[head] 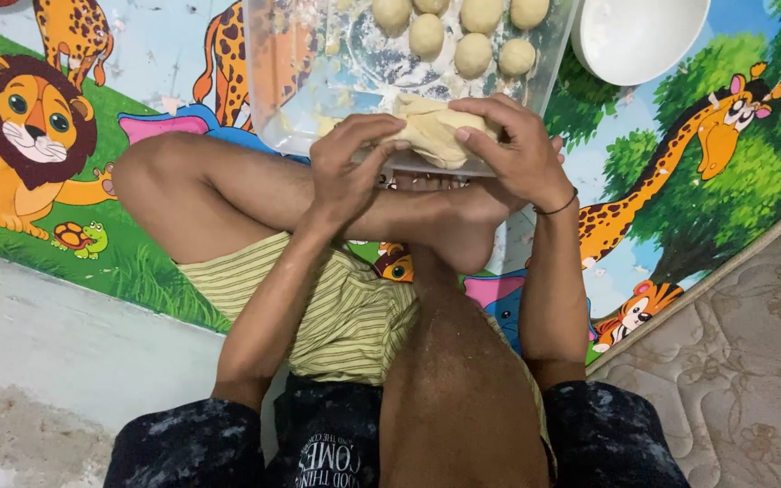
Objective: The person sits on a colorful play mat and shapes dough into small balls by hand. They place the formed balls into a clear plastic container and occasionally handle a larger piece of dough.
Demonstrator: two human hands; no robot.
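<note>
Head view looks straight down on a person sitting cross-legged on a play mat printed with cartoon animals. Both hands meet over the near rim of a clear plastic tub and share one lump of pale dough. The left hand curls its fingers tightly over the lump's left end, thumb tucked against the dough. The right hand wraps over the top and right side, fingers bent and closed on it, a thin dark band at the wrist. The dough sits just above the tub's near edge, partly inside it.

Further back in the tub lie seven or so round dough balls on a floury bottom, close together but mostly apart from one another. A white bowl stands on the mat just beside the tub's right wall, toward the mat's far right corner.

The person's bare feet and shins cross directly beneath the hands, pressed against the tub's near side. The tub's far end and part of the bowl are cut off by the top of the frame, and the topmost balls are only half seen. The hands hide much of the lump, so its full shape cannot be told. A quilted beige mattress borders the mat's right edge.
</note>
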